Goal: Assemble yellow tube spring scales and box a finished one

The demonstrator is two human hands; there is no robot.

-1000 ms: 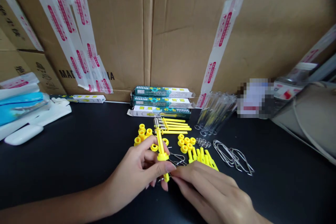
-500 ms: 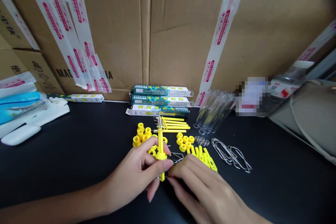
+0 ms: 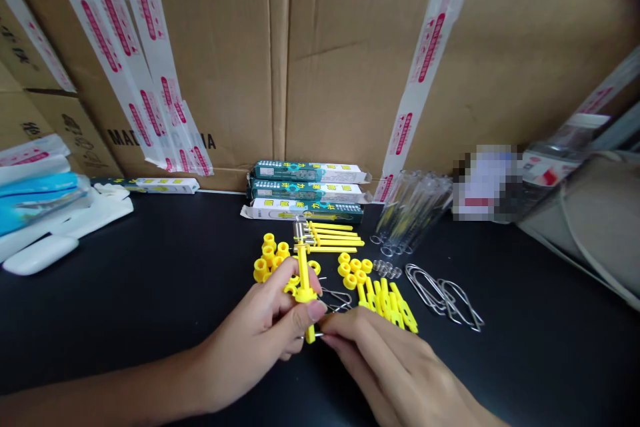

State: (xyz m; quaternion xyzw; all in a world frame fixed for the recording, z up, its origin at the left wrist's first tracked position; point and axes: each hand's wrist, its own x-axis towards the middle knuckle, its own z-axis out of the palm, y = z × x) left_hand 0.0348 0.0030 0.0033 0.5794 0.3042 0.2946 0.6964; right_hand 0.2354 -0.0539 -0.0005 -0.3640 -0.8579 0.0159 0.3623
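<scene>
My left hand [image 3: 280, 323] pinches a yellow plastic spring-scale rod [image 3: 303, 270] by its round collar, thumb in front. The rod stands nearly upright, with a small metal coil spring [image 3: 299, 230] at its top. My right hand [image 3: 395, 363] is closed just right of the rod's lower end. Its thumb and forefinger grip a thin metal wire [image 3: 319, 335] that meets that end; the rest of the wire is hidden by the fingers. Behind the hands lie bent wire hooks [image 3: 340, 299], yellow flanged caps [image 3: 269, 255] and more yellow rods with springs [image 3: 335, 239].
Yellow rings [image 3: 352, 271], small coil springs [image 3: 387, 269], flat yellow pieces [image 3: 393, 303] and large wire hooks [image 3: 445, 297] lie to the right. Clear tubes [image 3: 413, 213] and stacked boxes [image 3: 307, 191] stand behind, before a cardboard wall [image 3: 350, 80]. A white case [image 3: 41, 255] is at left.
The wire at the rod's lower end shows more plainly between rod and right fingers. The rod's top has tipped slightly left. My left hand's lower fingers have curled in.
</scene>
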